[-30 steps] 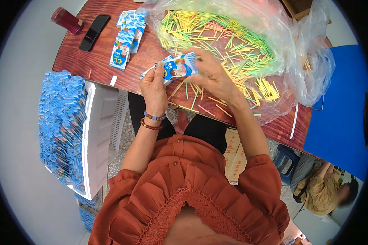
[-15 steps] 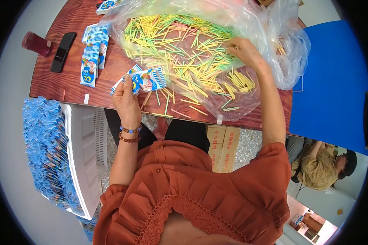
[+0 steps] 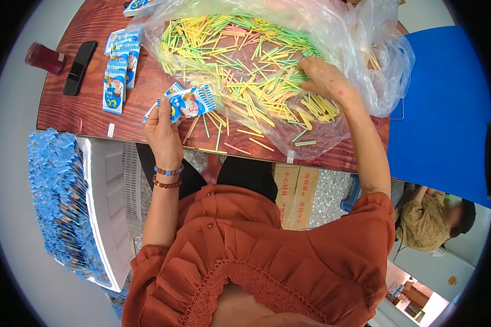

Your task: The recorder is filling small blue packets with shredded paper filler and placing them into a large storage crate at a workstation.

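My left hand (image 3: 162,131) is closed on a couple of blue-and-white packets (image 3: 192,102), pinching them by one end with the thumb on top. The packets overlap above the table's front part. My right hand (image 3: 324,79) reaches over the right side of a spread pile of thin yellow, green and pink sticks (image 3: 251,87). Its thumb and fingers are apart at the pile, and I make out nothing held between them. The sticks lie on a clear plastic bag (image 3: 324,139), with a neater bundle of yellow sticks (image 3: 319,107) just below my right wrist.
More packets (image 3: 114,87) lie overlapped at the left, near a black phone (image 3: 80,68) and a dark red cup (image 3: 45,58). A white foam box (image 3: 101,218) filled with blue packets stands beside the table. A blue board (image 3: 442,109) lies right; a person (image 3: 424,223) sits beyond it.
My right hand has shifted slightly down and its fingers have spread. My left hand still holds the packets. The whole view has drifted a little.
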A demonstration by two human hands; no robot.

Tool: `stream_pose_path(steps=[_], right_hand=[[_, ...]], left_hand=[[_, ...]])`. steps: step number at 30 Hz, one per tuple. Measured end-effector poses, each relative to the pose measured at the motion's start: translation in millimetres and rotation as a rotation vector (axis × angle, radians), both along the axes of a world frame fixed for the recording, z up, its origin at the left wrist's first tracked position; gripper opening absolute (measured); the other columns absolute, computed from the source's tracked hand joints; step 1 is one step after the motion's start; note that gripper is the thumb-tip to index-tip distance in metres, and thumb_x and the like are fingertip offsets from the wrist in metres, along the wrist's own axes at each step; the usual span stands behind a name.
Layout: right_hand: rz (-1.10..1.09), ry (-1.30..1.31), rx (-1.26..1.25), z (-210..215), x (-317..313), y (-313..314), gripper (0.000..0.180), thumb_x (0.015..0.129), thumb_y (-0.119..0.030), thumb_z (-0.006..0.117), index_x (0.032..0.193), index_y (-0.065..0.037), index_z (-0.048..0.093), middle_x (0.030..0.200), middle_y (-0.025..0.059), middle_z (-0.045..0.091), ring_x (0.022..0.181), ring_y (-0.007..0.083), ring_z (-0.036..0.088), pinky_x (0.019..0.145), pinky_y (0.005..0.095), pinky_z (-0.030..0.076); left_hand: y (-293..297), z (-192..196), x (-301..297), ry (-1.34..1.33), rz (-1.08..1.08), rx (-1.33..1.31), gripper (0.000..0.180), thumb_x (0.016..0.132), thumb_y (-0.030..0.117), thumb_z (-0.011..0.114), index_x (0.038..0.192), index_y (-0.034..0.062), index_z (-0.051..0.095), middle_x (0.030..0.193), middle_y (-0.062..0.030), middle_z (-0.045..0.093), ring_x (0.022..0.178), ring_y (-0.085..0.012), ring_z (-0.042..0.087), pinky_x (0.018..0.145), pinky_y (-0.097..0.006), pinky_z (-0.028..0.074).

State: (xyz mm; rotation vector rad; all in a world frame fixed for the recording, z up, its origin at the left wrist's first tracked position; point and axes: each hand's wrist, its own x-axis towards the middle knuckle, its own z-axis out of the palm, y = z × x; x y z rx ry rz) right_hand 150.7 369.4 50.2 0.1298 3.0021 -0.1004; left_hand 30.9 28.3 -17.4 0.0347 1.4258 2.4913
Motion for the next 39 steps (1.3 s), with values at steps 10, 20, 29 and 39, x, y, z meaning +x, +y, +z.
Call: stream_pose_path(steps=[10,20,29,39], right_hand=[[0.104,0.083,0.165,-23,5,2,0.023,0.083,-0.011,0.057,0.103,-0.002,0.052,0.094,0.0163,0.058,0.1,0.032,0.055,0.087,0.0435,0.038],[-0.094,-0.128,-0.007,-18,-10,5,0.023,0.094,-0.015,0.052,0.112,0.0,0.047,0.1,0.0247,0.06,0.098,0.0385,0.056,0.09,0.0455,0.036],[-0.398,0.461,-0.936,-8,-18,-10,0.039,0.099,-0.02,0.048,0.131,0.002,0.046,0.093,0.0056,0.063,0.097,0.0182,0.058,0.092,0.0347,0.042],[-0.434,0.297,-1.234,-29,-45,-29,0.015,0.099,-0.014,0.05,0.107,-0.002,0.053,0.083,0.0038,0.06,0.08,0.0159,0.061,0.074,0.0296,0.05]], left_hand=[[-4,-1,0,-0.04,0.009,0.014,0.022,0.099,0.02,0.057,0.095,0.0017,0.067,0.087,-0.0005,0.068,0.074,-0.003,0.06,0.062,-0.021,0.048],[-5,0,-3,-0.016,-0.032,0.008,0.023,0.099,0.022,0.055,0.097,0.0021,0.067,0.089,-0.001,0.068,0.076,-0.0044,0.062,0.07,-0.026,0.056],[3,7,-2,-0.097,-0.024,0.053,0.027,0.099,0.027,0.056,0.092,0.0031,0.067,0.089,-0.0017,0.068,0.08,-0.0065,0.062,0.069,-0.024,0.052],[7,1,-7,-0.084,-0.117,0.153,0.023,0.099,0.023,0.055,0.099,0.0035,0.067,0.099,-0.0041,0.069,0.092,-0.0131,0.064,0.084,-0.032,0.052]])
